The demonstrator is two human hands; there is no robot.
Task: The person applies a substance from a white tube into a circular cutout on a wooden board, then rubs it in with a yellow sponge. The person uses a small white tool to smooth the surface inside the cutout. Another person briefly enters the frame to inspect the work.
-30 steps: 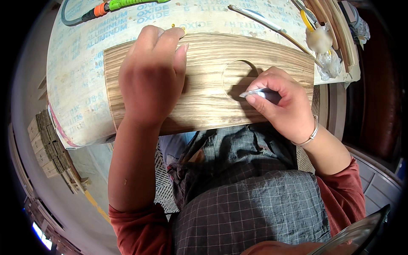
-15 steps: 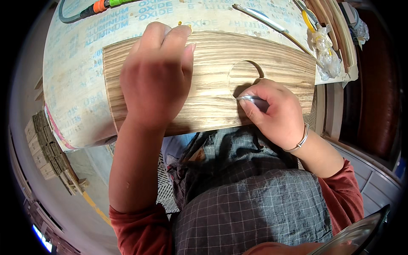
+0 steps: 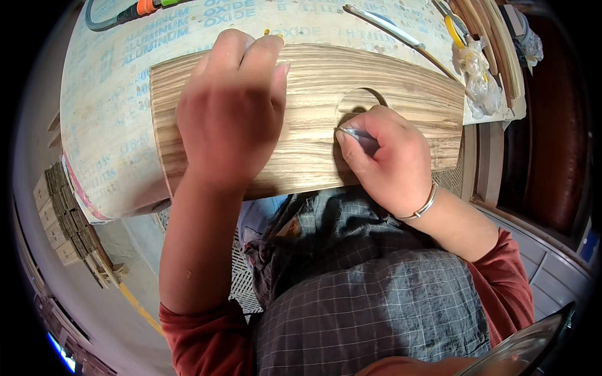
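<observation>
A striped wooden board (image 3: 301,153), with a round hole (image 3: 362,100) right of its middle, lies on the table before me. My right hand (image 3: 390,156) pinches a thin, folded grey sheet (image 3: 365,139), which looks like sandpaper, at the hole's left edge; the hand covers the near part of the hole. Above the left part of the board is my left hand (image 3: 232,106), its fingers curled toward the far edge. Its fingertips are largely hidden, and I cannot make out what they grip. A small yellow bit (image 3: 267,32) shows beside them.
Printed sheeting covers the table (image 3: 106,125). A grey hose with an orange and green fitting (image 3: 145,7) lies at the far left. A long thin rod (image 3: 392,34), a crumpled plastic bag (image 3: 480,78) and wooden strips (image 3: 486,37) lie at the far right. Stacked pieces (image 3: 66,216) stand left of the table.
My right hand has moved left and slightly away from me with the grey sheet, along the hole's edge. My left hand has hardly moved.
</observation>
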